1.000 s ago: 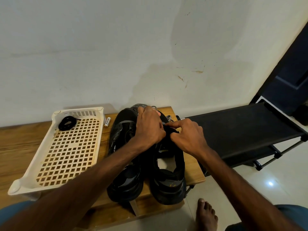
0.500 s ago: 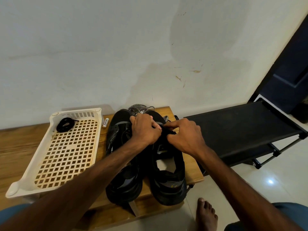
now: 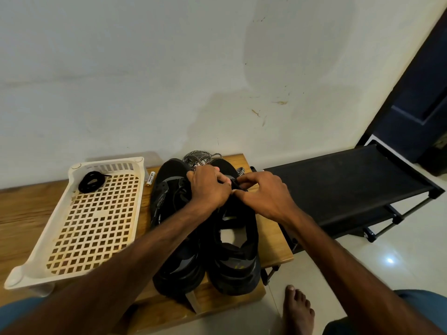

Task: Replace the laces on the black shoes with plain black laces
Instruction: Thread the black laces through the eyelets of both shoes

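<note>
Two black shoes stand side by side on a wooden table, toes toward the wall: the left shoe (image 3: 169, 189) and the right shoe (image 3: 235, 250). My left hand (image 3: 209, 187) and my right hand (image 3: 262, 194) meet over the right shoe's lacing area, fingers curled, pinching a black lace (image 3: 238, 186) between them. Black-and-white patterned laces (image 3: 198, 157) lie heaped behind the shoes' toes. A coiled plain black lace (image 3: 92, 182) sits in the far corner of a white plastic basket (image 3: 38, 243).
A small battery (image 3: 150, 178) lies between the basket and the left shoe. A black shoe rack (image 3: 338, 187) stands right of the wooden table (image 3: 21, 213). My bare foot (image 3: 298, 310) rests on the tiled floor. A wall is close behind.
Both hands stay over the right shoe and have shifted slightly toward its toe, the fingertips drawing closer together on the lace.
</note>
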{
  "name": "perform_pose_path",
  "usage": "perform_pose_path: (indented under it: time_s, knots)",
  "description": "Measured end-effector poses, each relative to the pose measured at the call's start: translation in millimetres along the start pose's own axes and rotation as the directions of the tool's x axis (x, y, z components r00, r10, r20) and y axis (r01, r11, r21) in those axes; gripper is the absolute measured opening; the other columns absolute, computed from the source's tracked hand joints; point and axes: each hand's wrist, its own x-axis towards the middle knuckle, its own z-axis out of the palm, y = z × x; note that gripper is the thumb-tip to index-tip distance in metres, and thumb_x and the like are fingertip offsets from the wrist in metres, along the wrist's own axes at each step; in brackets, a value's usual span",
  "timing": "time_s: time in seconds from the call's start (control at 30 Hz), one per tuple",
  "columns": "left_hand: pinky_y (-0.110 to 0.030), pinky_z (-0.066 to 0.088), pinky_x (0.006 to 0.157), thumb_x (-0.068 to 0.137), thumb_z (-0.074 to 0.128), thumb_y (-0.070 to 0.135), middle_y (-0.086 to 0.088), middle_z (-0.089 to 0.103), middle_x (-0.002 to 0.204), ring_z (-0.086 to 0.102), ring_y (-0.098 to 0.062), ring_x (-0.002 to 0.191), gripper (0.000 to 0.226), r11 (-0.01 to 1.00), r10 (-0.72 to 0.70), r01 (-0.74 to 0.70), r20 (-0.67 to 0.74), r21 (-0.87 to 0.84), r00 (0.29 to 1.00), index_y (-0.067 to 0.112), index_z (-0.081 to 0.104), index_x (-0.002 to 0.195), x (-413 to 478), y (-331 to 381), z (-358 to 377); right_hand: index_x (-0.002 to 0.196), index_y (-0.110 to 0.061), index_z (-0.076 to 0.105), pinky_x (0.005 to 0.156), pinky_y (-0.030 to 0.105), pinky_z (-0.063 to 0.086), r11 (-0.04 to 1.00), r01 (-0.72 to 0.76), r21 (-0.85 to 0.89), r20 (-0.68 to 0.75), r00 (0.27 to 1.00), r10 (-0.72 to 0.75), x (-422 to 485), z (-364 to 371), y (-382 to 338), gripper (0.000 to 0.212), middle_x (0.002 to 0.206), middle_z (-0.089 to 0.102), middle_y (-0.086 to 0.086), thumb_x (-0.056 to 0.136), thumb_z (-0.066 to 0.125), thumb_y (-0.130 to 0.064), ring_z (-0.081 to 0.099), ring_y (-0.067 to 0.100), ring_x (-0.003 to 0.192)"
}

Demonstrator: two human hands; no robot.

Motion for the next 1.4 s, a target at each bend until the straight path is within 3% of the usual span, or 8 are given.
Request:
perform_pose_path:
  time_s: [0.33, 0.8, 0.87, 1.0, 1.07, 1.13, 1.23, 1.4]
  knots:
    - [-0.02, 0.023, 0.082, 0.079, 0.084, 0.025, 0.005, 0.071, 0.113, 0.051, -0.02, 0.123, 0.011, 0.998, -0.062, 0.063, -0.061, 0.005, 0.996, 0.026, 0.081, 0.09, 0.3, -2.5, 2.5, 0.114, -0.028, 0.076, 0.077, 0.043, 0.065, 0.958, -0.043, 0.284, 0.066, 0.997, 0.025, 4.7, -4.0, 0.3, 0.025, 0.1, 0.075, -0.005, 0.1, 0.059, -0.04, 0.074, 0.016, 0.089]
    - [-0.035, 0.056, 0.092, 0.078, 0.079, 0.013, 0.004, 0.075, 0.106, 0.066, -0.018, 0.111, 0.014, 0.999, -0.023, 0.024, 0.008, -0.032, 1.0, 0.019, 0.081, 0.09, -4.8, 0.2, -2.1, 0.087, -0.011, 0.078, 0.085, 0.038, 0.06, 0.951, 0.007, 0.309, -0.173, 0.984, 0.049, 24.8, -10.0, -18.7, 0.017, 0.088, 0.076, 0.003, 0.096, 0.065, -0.017, 0.072, 0.018, 0.088]
    - [-0.035, 0.057, 0.09, 0.079, 0.078, 0.014, 0.004, 0.075, 0.106, 0.066, -0.018, 0.11, 0.014, 1.0, -0.019, 0.018, -0.004, -0.023, 1.0, 0.018, 0.08, 0.092, -5.8, 1.2, -0.5, 0.093, -0.01, 0.073, 0.092, 0.042, 0.059, 0.769, 0.01, 0.64, -0.181, 0.974, 0.138, 32.3, -39.5, -27.5, 0.017, 0.1, 0.077, 0.006, 0.1, 0.058, -0.014, 0.071, 0.025, 0.105]
    - [-0.027, 0.049, 0.075, 0.079, 0.077, 0.016, 0.004, 0.074, 0.105, 0.068, -0.017, 0.104, 0.015, 1.0, 0.002, -0.002, -0.021, -0.002, 1.0, 0.017, 0.08, 0.094, -8.5, 3.1, 1.3, 0.094, -0.012, 0.061, 0.082, 0.037, 0.061, -0.12, 0.079, 0.99, -0.072, 0.996, 0.06, 32.4, -90.5, -34.0, 0.009, 0.091, 0.072, 0.007, 0.099, 0.054, -0.011, 0.071, 0.02, 0.083]
    - [-0.027, 0.047, 0.076, 0.081, 0.076, 0.02, 0.005, 0.074, 0.104, 0.068, -0.019, 0.103, 0.013, 1.0, -0.008, 0.008, 0.002, 0.029, 1.0, 0.024, 0.08, 0.092, -9.2, 4.9, -6.2, 0.094, -0.013, 0.067, 0.058, 0.023, 0.051, 0.28, 0.065, 0.958, -0.113, 0.981, 0.159, 29.8, -81.3, -32.3, 0.01, 0.083, 0.068, -0.001, 0.097, 0.057, -0.012, 0.057, 0.007, 0.064]
    - [-0.031, 0.054, 0.081, 0.082, 0.074, 0.022, 0.006, 0.076, 0.097, 0.07, -0.021, 0.096, 0.01, 0.998, -0.001, 0.001, -0.009, 0.062, 1.0, 0.03, 0.079, 0.086, -5.0, 7.5, -23.6, 0.098, -0.02, 0.075, 0.066, 0.024, 0.051, 0.915, 0.019, 0.402, -0.172, 0.984, 0.055, 30.9, -57.9, -27.0, 0.012, 0.095, 0.073, -0.007, 0.096, 0.063, -0.022, 0.062, 0.001, 0.072]
    - [-0.032, 0.059, 0.077, 0.084, 0.075, 0.024, 0.01, 0.075, 0.084, 0.071, -0.011, 0.08, 0.006, 0.997, 0.077, -0.078, -0.096, 0.002, 0.992, 0.029, 0.076, 0.081, 8.4, 12.8, -57.8, 0.108, -0.029, 0.077, 0.086, 0.033, 0.056, 0.939, 0.074, -0.335, 0.081, 0.995, -0.049, 31.3, -22.7, -20.1, 0.022, 0.107, 0.075, -0.008, 0.094, 0.068, -0.043, 0.068, 0.011, 0.098]
    - [-0.025, 0.051, 0.072, 0.085, 0.076, 0.031, 0.018, 0.069, 0.074, 0.068, -0.001, 0.075, 0.004, 0.982, 0.114, -0.142, -0.214, -0.124, 0.97, 0.028, 0.073, 0.085, 9.7, 24.3, -77.3, 0.1, -0.024, 0.079, 0.082, 0.033, 0.054, 0.954, 0.041, -0.298, 0.026, 0.999, -0.035, 32.1, -21.5, -20.3, 0.018, 0.103, 0.077, -0.004, 0.098, 0.066, -0.036, 0.068, 0.015, 0.096]
